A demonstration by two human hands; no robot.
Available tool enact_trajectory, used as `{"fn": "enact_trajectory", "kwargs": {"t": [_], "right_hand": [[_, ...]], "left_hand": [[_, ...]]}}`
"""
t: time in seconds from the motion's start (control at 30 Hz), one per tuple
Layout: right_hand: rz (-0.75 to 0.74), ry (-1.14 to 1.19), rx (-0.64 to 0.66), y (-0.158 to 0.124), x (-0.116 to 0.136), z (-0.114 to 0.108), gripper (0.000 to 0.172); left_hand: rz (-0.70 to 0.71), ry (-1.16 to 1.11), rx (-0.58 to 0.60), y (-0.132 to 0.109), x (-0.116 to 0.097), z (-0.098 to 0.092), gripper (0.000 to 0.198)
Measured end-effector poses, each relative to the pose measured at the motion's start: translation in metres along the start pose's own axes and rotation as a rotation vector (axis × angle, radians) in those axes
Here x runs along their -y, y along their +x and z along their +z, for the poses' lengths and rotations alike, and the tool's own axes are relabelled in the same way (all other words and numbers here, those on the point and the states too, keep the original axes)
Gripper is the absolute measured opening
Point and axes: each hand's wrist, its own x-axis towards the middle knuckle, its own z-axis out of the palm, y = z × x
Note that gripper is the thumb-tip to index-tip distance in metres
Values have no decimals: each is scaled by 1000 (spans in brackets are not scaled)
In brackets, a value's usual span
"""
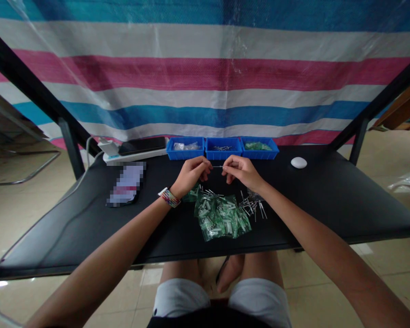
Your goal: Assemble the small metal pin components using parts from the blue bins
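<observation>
Your left hand is pinching one end of a thin metal rod, level, in front of the middle blue tray; green packets nearer you; your right hand pinches the other end, loose rods below, white oval object beyond.

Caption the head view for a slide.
Left hand and right hand hold a thin rod between green packets and three blue trays.

Table is plain black, bins solid blue, packets see-through green, and the sheet's got pink, white and blue stripes lol.
</observation>
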Motion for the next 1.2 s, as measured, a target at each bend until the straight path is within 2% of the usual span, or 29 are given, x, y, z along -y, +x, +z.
{"fn": "enact_trajectory", "kwargs": {"t": [0.23,0.47,0.67,0.93,1.2], "right_hand": [[-59,-46,-66,0,-1,0,34],[-69,-48,-68,0,-5,-1,31],[6,61,-64,1,-3,1,36],[77,172,-97,0,-2,1,29],[-16,75,-162,1,-3,0,28]], "left_hand": [[-29,-14,5,1,3,0,31],[-16,-2,15,1,3,0,23],[76,8,4,0,-1,-1,20],[82,5,54,0,2,1,21],[26,47,69,0,2,-2,17]]}}
